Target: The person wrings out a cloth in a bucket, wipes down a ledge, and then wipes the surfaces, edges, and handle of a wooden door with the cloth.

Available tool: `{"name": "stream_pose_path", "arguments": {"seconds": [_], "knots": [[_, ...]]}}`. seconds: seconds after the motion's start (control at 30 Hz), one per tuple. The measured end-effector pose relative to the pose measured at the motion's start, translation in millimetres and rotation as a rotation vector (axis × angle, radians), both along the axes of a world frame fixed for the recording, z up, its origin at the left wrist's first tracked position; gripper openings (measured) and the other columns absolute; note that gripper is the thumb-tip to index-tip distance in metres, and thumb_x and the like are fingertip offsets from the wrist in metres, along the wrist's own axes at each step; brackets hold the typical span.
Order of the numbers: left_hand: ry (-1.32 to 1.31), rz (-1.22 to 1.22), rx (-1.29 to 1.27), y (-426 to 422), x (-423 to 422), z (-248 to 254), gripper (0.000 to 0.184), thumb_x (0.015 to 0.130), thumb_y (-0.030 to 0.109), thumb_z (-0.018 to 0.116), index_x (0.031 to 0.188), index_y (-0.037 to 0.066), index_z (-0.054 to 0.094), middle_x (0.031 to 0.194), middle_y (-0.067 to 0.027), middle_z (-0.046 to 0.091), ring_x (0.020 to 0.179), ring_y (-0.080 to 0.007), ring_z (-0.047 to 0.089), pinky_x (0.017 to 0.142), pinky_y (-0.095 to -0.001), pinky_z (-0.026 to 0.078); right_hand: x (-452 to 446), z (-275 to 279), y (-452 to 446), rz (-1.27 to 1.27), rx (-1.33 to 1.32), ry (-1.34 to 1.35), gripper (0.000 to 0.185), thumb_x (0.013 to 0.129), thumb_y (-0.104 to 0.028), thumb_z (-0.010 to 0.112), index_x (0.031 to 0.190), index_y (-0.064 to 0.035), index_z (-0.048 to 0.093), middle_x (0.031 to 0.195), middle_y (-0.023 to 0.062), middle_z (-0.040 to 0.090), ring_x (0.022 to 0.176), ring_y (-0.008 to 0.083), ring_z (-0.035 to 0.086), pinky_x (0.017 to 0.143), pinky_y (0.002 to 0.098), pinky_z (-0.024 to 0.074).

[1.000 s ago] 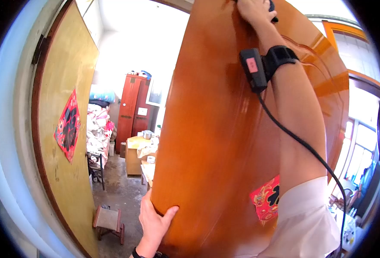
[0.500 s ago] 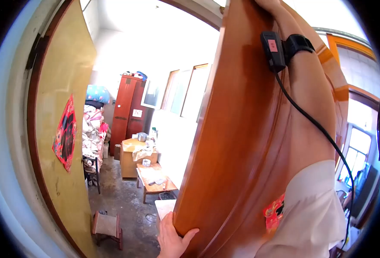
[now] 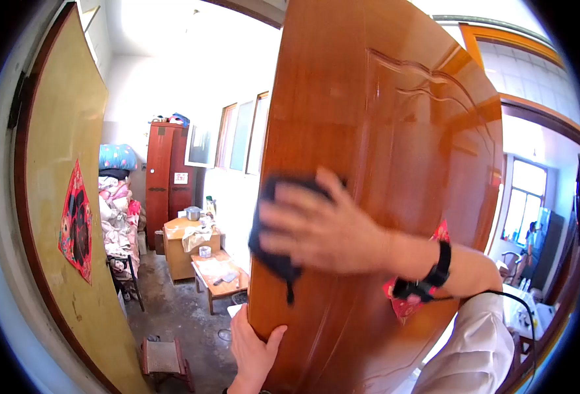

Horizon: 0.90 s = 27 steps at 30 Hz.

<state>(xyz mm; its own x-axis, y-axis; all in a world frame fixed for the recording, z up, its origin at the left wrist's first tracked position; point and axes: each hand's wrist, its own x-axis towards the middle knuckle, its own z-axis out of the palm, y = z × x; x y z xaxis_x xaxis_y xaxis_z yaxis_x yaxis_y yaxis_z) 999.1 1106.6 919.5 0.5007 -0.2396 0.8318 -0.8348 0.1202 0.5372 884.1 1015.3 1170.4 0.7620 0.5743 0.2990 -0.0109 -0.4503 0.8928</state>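
A glossy brown wooden door (image 3: 329, 131) with carved panel lines stands ajar in front of me. My left hand (image 3: 254, 345) grips its near edge low down, thumb on the front face and fingers round the edge. On the door's face, my right hand (image 3: 322, 230) presses a dark cloth (image 3: 273, 259) flat with fingers spread over it. Hand and cloth are smeared by motion, and a corner of the cloth hangs below. A black strap with a device and cable is on my right wrist. A red paper decoration (image 3: 405, 305) shows partly behind my forearm.
Left of me is a yellowish door (image 3: 53, 217) with a red diamond-shaped paper (image 3: 76, 223). Beyond the opening are a small stool (image 3: 164, 358), a low table (image 3: 221, 276), a wooden cabinet (image 3: 179, 253), a red wardrobe (image 3: 167, 177) and piled bedding (image 3: 116, 210). Another room with a window shows at right.
My right hand has come down from the door's top to its middle, and the dark cloth under it now shows. The door appears further left in view. My left hand still holds the edge.
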Motion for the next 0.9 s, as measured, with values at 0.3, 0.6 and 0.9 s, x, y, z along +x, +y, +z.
{"name": "stream_pose_path", "arguments": {"seconds": [0.3, 0.6, 0.9], "knots": [[0.041, -0.038, -0.034, 0, -2, 0, 0.075, 0.073, 0.028, 0.075, 0.130, -0.003, 0.036, 0.119, -0.0235, 0.048, 0.108, -0.0413, 0.049, 0.090, -0.0452, 0.041, -30, 196, -62, 0.100, 0.014, -0.819, 0.037, 0.089, -0.027, 0.052, 0.125, -0.0159, 0.054, 0.139, 0.0135, 0.041, 0.129, 0.0313, 0.036, 0.101, 0.0473, 0.0313], [0.008, -0.027, -0.036, -4, 2, -6, 0.084, 0.069, 0.029, 0.079, 0.131, -0.005, 0.033, 0.120, -0.0258, 0.046, 0.109, -0.0432, 0.046, 0.091, -0.0471, 0.041, -17, 77, -14, 0.076, -0.022, -0.249, 0.043, 0.082, -0.027, 0.062, 0.125, -0.0257, 0.054, 0.137, 0.0050, 0.044, 0.130, 0.0246, 0.036, 0.101, 0.0508, 0.0280], [0.018, 0.032, -0.042, -6, 2, -10, 0.085, 0.066, 0.027, 0.080, 0.131, -0.003, 0.034, 0.123, -0.0246, 0.046, 0.112, -0.0425, 0.046, 0.092, -0.0467, 0.041, -73, 294, -106, -0.088, 0.285, -1.043, 0.045, 0.093, -0.034, 0.041, 0.134, -0.0154, 0.042, 0.144, 0.0132, 0.033, 0.131, 0.0332, 0.032, 0.099, 0.0518, 0.0337]]}}
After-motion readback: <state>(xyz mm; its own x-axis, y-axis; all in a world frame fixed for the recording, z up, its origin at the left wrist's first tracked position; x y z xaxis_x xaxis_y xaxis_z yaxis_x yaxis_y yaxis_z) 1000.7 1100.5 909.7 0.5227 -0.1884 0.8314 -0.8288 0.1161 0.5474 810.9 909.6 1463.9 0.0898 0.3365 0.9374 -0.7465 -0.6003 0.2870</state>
